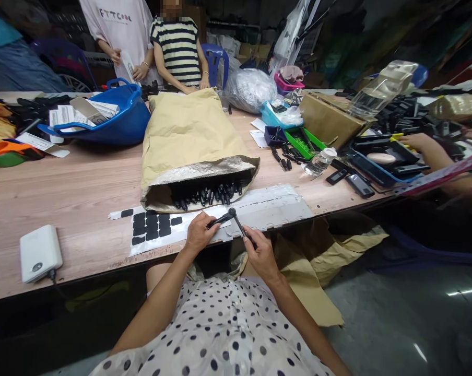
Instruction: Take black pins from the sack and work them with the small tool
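My left hand (199, 232) is closed around one arm of a black hinged piece (238, 222), its kind unclear. My right hand (260, 251) grips the other arm. The two arms meet at a round joint and form a bent shape above the table's front edge. Just beyond my hands lies a large brown paper sack (189, 130), its mouth facing me, with several black stick-like parts (210, 195) inside. Left of my left hand, a white backing sheet (177, 237) carries black rounded stickers (152, 224). A flat grey board (275, 206) lies under and right of the piece.
A white box with a cable (40, 253) sits at the left. Behind it stands a blue basin (103, 117) of small boxes. To the right are a green tray (304, 141), a clear bottle (320, 162) and a carton (330, 117). Co-workers stand opposite; another's arm (432, 151) reaches in from the right.
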A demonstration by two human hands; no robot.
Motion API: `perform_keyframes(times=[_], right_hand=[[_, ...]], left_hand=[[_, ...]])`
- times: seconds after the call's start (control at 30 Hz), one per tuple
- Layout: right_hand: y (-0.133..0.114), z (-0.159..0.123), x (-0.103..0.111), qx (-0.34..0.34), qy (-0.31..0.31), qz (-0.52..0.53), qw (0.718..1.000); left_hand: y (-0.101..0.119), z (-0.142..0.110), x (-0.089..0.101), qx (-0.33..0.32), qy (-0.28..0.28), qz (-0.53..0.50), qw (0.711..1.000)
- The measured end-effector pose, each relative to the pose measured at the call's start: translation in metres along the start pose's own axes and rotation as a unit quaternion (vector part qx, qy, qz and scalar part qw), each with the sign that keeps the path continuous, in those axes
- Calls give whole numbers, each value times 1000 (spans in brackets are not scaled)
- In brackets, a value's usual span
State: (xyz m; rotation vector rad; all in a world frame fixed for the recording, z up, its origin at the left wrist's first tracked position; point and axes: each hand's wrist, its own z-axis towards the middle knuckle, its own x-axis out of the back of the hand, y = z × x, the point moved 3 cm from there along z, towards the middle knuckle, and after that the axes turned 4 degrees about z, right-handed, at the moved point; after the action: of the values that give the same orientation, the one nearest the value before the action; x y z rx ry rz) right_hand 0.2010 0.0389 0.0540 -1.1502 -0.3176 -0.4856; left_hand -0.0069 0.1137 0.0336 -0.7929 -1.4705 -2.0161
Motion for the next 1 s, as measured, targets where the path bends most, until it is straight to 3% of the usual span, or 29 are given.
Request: perform_keyframes(times=[0.3,0.67,0.83,1.0], right_hand=[[-6,-3,-4,-23,-56,44,997],[-14,-8,-17,-33,-78,90,992],[-7,-4,-11,-32,-46,52,997],[14,8,7,-47,12,-79,996]], left_hand=[[1,0,-1,-3,3,-6,1000],[5,0,0,-8,2,3,1000],[6,1,0,8,-6,8,1000],[8,1,-1,5,-7,26,1000]])
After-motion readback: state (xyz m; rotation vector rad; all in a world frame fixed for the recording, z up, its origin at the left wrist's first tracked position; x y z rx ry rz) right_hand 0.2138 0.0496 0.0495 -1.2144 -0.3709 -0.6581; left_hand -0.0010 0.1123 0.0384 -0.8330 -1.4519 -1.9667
